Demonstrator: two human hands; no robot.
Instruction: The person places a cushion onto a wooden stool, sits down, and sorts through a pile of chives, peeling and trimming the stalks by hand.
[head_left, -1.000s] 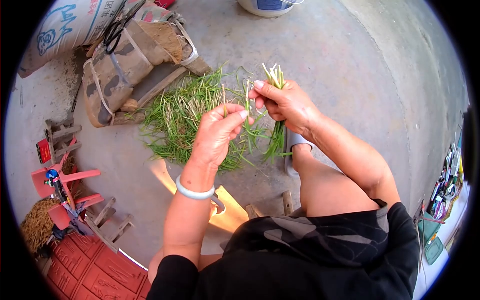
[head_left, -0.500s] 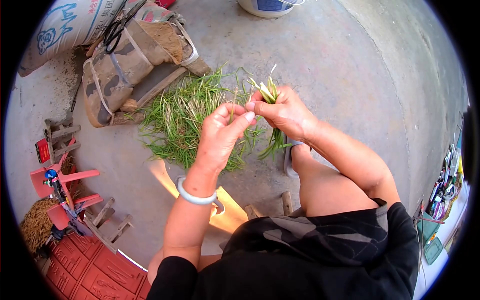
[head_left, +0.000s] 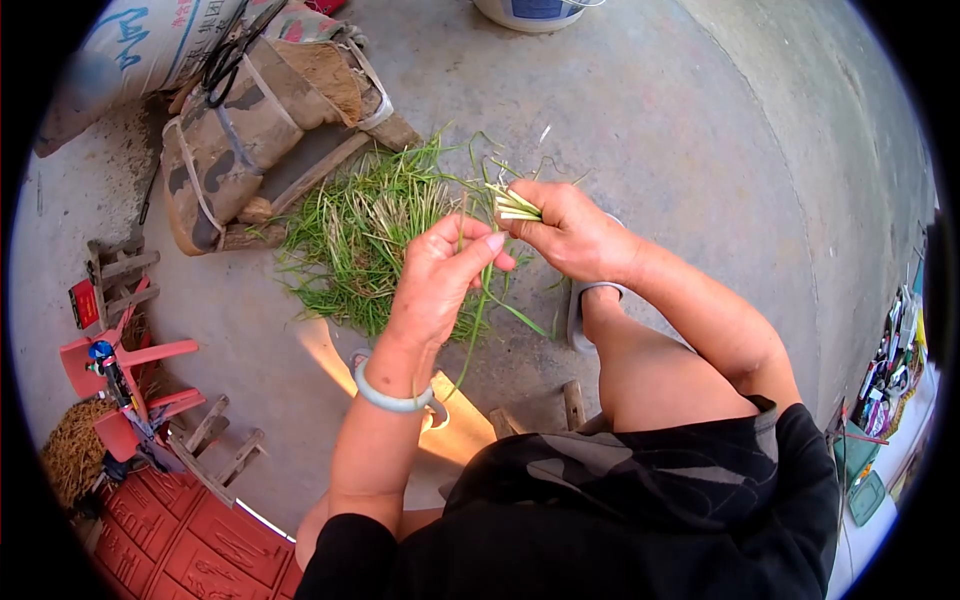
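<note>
My right hand (head_left: 580, 235) is closed around a small bunch of chives (head_left: 517, 206), their pale ends poking out on the thumb side toward the left. Close beside it, my left hand (head_left: 437, 272) pinches a few thin green blades (head_left: 487, 283) between thumb and fingers, and one long blade trails down toward the wrist. The two hands almost touch at the fingertips. Below and to the left of them, a loose heap of chives (head_left: 350, 225) lies on the concrete floor, mixed with dry, straw-coloured bits. A pale bangle (head_left: 392, 398) circles my left wrist.
A camouflage-cloth bundle on a wooden frame (head_left: 210, 170) borders the heap, with black scissors (head_left: 225, 70) on top. Behind it stands a printed sack (head_left: 150, 50). A white bucket (head_left: 530, 14) is at the far edge. A red plastic chair (head_left: 120, 370) is at left.
My right hand has turned, so the bunch's pale ends now point left instead of up. A long green blade now hangs from my left fingers.
</note>
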